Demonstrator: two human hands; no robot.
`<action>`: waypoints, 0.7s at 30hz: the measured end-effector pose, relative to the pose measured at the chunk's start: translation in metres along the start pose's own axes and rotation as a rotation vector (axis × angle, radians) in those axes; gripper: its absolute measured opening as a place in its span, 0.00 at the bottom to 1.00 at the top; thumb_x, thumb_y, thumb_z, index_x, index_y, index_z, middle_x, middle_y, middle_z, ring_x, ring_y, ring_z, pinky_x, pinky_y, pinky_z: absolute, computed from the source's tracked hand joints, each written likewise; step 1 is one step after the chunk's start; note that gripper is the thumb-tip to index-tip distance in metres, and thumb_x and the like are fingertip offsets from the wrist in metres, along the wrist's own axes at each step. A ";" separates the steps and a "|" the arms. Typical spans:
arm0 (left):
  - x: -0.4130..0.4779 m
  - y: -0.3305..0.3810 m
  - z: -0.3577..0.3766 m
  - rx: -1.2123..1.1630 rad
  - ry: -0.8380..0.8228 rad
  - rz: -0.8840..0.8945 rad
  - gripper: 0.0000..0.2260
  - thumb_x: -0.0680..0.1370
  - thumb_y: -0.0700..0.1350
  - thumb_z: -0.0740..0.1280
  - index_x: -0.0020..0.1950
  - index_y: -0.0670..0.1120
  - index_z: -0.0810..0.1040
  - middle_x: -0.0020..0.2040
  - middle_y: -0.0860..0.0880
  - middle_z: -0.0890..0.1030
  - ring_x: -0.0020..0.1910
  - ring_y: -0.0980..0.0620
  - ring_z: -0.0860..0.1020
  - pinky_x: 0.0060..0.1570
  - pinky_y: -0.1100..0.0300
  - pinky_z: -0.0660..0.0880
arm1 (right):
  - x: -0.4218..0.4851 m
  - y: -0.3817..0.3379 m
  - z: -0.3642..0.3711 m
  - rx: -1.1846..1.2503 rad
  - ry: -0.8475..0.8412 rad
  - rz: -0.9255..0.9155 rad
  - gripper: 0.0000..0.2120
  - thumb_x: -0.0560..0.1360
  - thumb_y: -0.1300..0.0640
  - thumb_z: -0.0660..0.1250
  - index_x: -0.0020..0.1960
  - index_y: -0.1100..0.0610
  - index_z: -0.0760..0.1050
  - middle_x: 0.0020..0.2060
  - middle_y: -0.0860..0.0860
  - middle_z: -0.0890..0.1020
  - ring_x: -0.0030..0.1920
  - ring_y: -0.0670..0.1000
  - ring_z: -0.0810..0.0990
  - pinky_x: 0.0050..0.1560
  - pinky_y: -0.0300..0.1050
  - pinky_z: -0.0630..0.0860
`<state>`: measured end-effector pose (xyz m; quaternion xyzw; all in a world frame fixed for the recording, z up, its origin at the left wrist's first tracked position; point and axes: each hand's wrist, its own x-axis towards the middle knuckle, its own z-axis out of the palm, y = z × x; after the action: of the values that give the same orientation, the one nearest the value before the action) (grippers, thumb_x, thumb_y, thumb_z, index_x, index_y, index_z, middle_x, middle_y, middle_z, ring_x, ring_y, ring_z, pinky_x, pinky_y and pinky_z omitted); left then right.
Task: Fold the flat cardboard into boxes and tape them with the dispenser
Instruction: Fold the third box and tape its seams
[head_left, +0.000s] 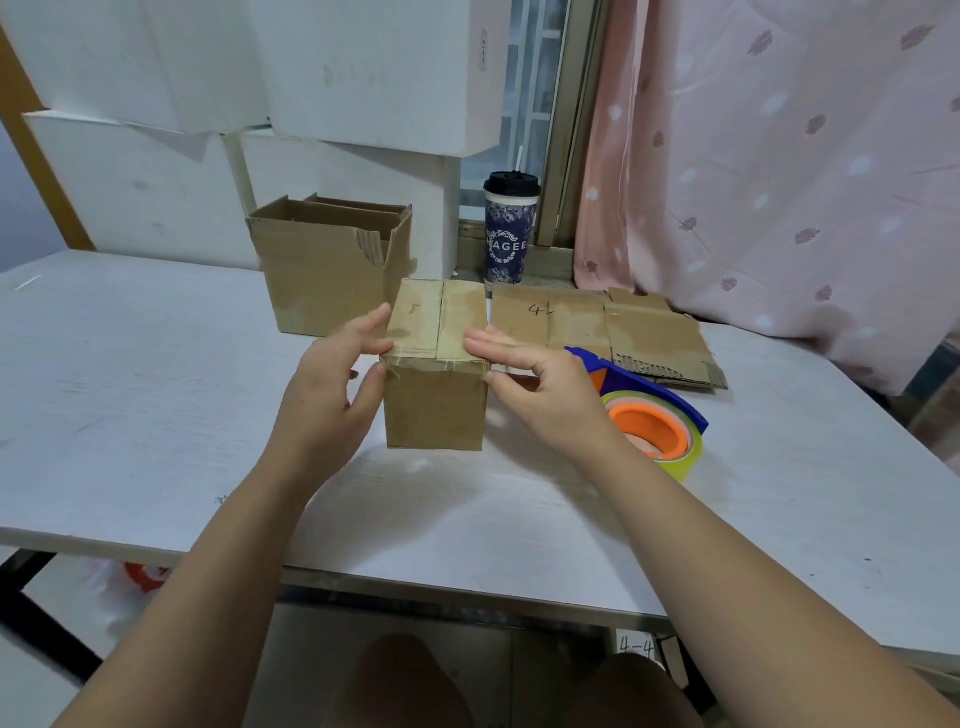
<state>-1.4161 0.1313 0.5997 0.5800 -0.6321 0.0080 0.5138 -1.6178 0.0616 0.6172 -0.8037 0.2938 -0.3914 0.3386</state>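
Left of the blue plastic tape dispenser with its orange-cored clear roll (652, 415) stood the small brown cardboard box (434, 405), upright on the white table (156, 415), top flaps closed.

Left hand (332, 384): fingers spread and nearly straight, tips on the box's far-from-dispenser top edge, thumb against the near corner on that side. Right hand (540, 384): fingers straight and together, flat on the dispenser-side top edge, thumb pushed against that side wall. Neither was wrapped round anything.

Risks, my read:
- Tape ends at both near top corners looked wrinkled. If they weren't rubbed flat they'd likely lift and the flaps would spring open.
- The box was probably empty and light, so uneven push from the two hands could skid or tip it.
- The right wrist sat right above the dispenser, so a careless pull-back could knock it.

Box condition: worn, scuffed board. A glossy tape strip ran along the top seam, and the seam looked off-centre. Near face was plain. Couldn't see the bottom.

Behind the dispenser lay flat brown cardboard sheets (649, 332), not yet folded. Further from it, past the small box, stood a larger open-topped brown box (322, 270).
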 end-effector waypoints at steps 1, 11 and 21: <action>0.001 -0.001 0.000 0.055 -0.007 0.045 0.12 0.78 0.36 0.64 0.60 0.45 0.75 0.60 0.61 0.74 0.56 0.59 0.72 0.52 0.57 0.74 | 0.000 0.000 0.002 0.021 0.021 0.004 0.18 0.75 0.70 0.62 0.61 0.56 0.79 0.59 0.41 0.77 0.68 0.39 0.69 0.68 0.32 0.64; -0.002 -0.008 0.005 -0.022 0.006 0.056 0.12 0.77 0.40 0.65 0.53 0.56 0.69 0.60 0.67 0.73 0.57 0.51 0.70 0.54 0.56 0.69 | -0.003 -0.001 0.019 0.123 0.190 0.029 0.16 0.74 0.70 0.64 0.57 0.57 0.81 0.55 0.42 0.79 0.64 0.37 0.71 0.64 0.29 0.66; -0.004 -0.012 0.006 -0.017 -0.061 -0.021 0.19 0.81 0.40 0.60 0.63 0.64 0.68 0.63 0.70 0.69 0.50 0.56 0.62 0.53 0.70 0.62 | -0.003 0.000 0.024 0.191 0.241 0.023 0.14 0.74 0.65 0.70 0.55 0.50 0.80 0.55 0.45 0.81 0.65 0.42 0.73 0.69 0.41 0.67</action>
<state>-1.4120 0.1267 0.5872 0.5824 -0.6413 -0.0205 0.4992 -1.5997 0.0713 0.6049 -0.7115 0.3029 -0.5073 0.3804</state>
